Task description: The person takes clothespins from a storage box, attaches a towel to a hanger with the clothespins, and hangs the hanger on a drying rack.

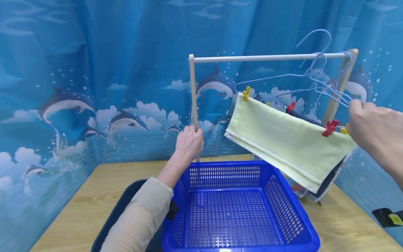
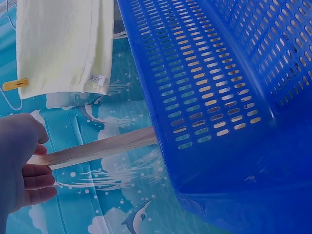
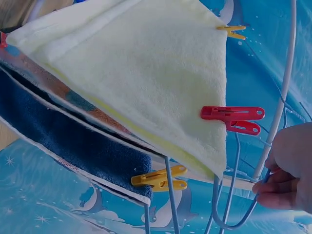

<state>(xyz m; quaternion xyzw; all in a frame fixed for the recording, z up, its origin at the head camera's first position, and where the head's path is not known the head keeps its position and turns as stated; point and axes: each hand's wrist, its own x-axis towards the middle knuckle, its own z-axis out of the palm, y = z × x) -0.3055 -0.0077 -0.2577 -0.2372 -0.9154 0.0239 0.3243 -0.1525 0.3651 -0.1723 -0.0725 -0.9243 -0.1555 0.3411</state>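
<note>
My left hand grips the left wooden post of a small drying rack. In the left wrist view its fingers curl round that post. On the right, my right hand holds the corner of a blue wire clothes hanger. A pale yellow towel hangs tilted from it, fastened by a yellow clothespin and a red clothespin. The hanger's hook rises above the rack's white rod. Behind the yellow towel, a navy towel is pinned to another hanger.
A blue slotted plastic basket stands in front of the rack on the wooden table. Left of it, partly under my sleeve, is a dark tub. A dolphin-print curtain hangs behind.
</note>
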